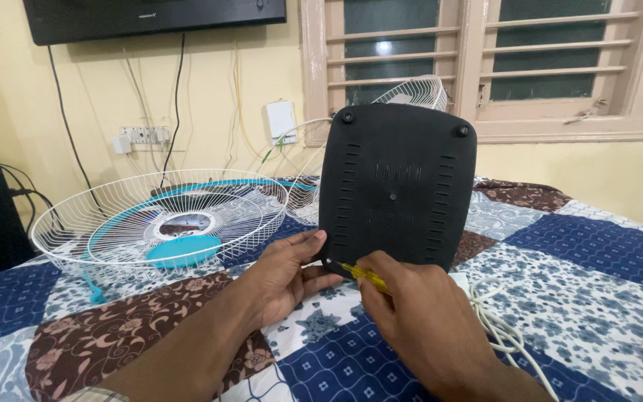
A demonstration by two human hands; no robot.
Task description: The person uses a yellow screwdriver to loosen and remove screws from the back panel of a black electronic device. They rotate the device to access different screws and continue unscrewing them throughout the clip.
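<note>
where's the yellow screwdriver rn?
Head view, lower centre: yellow screwdriver in the right hand, tip at the black base's bottom-left corner, beside the left hand.

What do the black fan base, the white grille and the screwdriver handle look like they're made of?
Black fan base: apparently moulded plastic, matt, with slotted vents and raised ribs. White grille: thin metal wire, probably white-coated, from its fine radiating spokes. Screwdriver in the right hand: yellow handle looks like translucent, glossy plastic.
</note>
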